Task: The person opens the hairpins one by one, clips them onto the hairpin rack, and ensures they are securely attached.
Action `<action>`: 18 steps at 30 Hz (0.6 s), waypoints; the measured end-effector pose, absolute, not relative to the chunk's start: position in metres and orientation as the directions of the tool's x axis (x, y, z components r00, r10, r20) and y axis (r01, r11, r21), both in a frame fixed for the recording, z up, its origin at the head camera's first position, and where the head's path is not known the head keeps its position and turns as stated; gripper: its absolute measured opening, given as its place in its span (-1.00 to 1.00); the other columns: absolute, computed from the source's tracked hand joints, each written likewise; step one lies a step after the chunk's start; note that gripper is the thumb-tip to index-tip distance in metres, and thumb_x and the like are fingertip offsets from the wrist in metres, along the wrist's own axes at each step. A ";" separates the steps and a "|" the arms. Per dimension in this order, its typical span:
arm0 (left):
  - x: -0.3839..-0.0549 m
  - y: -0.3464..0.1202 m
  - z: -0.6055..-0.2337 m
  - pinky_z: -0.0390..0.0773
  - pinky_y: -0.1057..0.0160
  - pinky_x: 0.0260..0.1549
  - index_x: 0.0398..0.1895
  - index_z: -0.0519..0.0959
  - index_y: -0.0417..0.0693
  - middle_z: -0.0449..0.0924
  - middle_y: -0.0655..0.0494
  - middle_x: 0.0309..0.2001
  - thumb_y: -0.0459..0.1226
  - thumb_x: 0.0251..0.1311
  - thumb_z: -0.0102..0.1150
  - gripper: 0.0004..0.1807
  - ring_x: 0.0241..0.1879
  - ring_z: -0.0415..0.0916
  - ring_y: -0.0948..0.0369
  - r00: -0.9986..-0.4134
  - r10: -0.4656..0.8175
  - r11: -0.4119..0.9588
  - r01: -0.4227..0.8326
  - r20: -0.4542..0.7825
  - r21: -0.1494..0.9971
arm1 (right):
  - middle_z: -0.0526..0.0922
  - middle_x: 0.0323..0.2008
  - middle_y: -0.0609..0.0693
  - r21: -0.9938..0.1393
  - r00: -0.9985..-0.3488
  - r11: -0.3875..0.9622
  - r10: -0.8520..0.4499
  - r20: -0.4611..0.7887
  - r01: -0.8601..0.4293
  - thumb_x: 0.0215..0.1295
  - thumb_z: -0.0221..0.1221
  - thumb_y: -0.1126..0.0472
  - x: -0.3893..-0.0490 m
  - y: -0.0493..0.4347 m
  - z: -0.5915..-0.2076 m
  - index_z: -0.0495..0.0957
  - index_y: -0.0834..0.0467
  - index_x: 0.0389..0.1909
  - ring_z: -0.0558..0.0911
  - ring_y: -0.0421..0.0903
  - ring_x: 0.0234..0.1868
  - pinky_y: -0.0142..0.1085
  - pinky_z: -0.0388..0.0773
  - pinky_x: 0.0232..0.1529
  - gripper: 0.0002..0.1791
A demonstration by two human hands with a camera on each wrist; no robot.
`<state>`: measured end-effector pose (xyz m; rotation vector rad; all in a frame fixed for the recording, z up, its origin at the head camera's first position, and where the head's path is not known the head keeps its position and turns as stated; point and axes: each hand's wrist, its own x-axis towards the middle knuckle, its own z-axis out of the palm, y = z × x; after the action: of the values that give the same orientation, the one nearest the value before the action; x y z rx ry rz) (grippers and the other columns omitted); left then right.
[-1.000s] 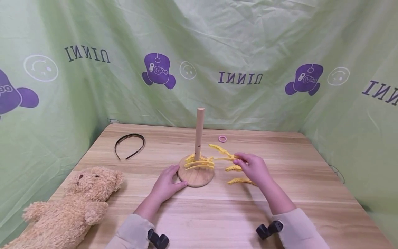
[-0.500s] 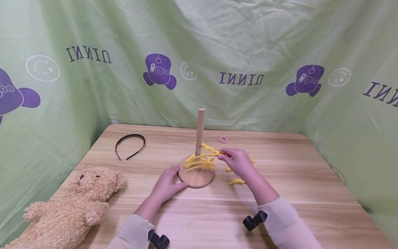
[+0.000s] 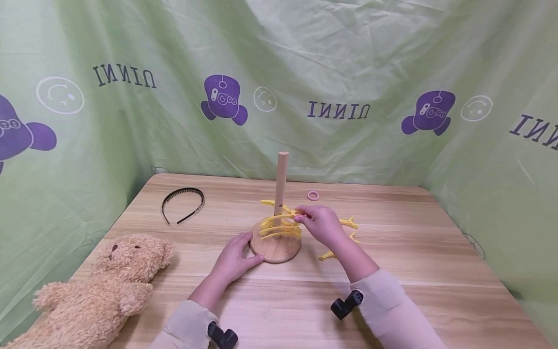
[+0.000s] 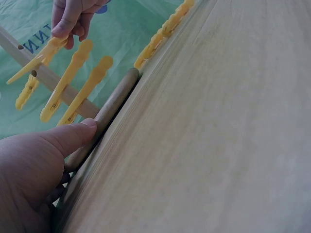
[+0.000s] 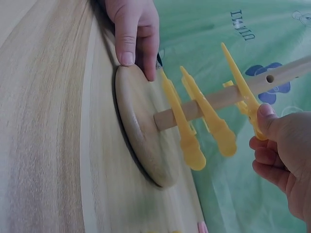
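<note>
A wooden stand has an upright post on a round base. My left hand holds the base by its left rim, thumb at the edge. Between thumb and fingers, my right hand pinches the rear end of a yellow hair clip. Its jaws straddle the post, one on each side, partway up. Lower on the post sit two more yellow clips, an upper clip and a lower clip. Loose yellow clips lie on the table, partly hidden by my right hand and forearm.
A teddy bear lies at the table's left. Behind it is a black headband. Beyond the post, slightly right, lies a pink ring. Green printed cloth surrounds the wooden table.
My right hand has carried the hair clip leftward from beside the stand to the post, which its jaws now straddle. The left hand has stayed on the base.
</note>
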<state>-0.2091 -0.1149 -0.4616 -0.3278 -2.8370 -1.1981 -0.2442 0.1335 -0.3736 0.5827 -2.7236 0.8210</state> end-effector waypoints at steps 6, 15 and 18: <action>-0.209 -0.115 -0.462 0.17 -0.16 0.44 0.34 0.34 -0.36 0.34 -0.28 0.37 -0.06 0.06 0.40 -0.15 0.42 0.20 -0.20 -0.976 0.179 0.684 0.213 0.123 0.698 | 0.79 -0.20 0.04 -0.489 -0.904 0.763 -0.317 0.288 -0.423 0.30 0.24 0.10 -0.247 0.126 -0.371 0.68 0.19 -0.01 0.70 -0.11 -0.27 -0.21 0.67 -0.25 -0.67; -0.209 -0.115 -0.462 0.18 -0.17 0.43 0.33 0.35 -0.37 0.35 -0.29 0.36 -0.05 0.06 0.40 -0.15 0.41 0.21 -0.21 -0.976 0.179 0.685 0.215 0.126 0.696 | 0.79 -0.20 0.02 -0.490 -0.902 0.759 -0.327 0.280 -0.428 0.30 0.24 0.11 -0.249 0.125 -0.371 0.68 0.19 -0.01 0.66 -0.17 -0.33 -0.27 0.62 -0.30 -0.68; -0.209 -0.115 -0.462 0.19 -0.17 0.43 0.33 0.35 -0.37 0.35 -0.29 0.36 -0.05 0.06 0.40 -0.15 0.41 0.22 -0.21 -0.976 0.179 0.684 0.217 0.127 0.696 | 0.79 -0.22 0.02 -0.484 -0.896 0.756 -0.335 0.292 -0.440 0.29 0.25 0.11 -0.248 0.126 -0.371 0.68 0.20 -0.01 0.66 -0.17 -0.34 -0.27 0.62 -0.31 -0.67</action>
<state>-0.2092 -0.1147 -0.4620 -0.3340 -2.8382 -1.1828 -0.2479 0.1261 -0.3706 0.6166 -2.7653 0.8328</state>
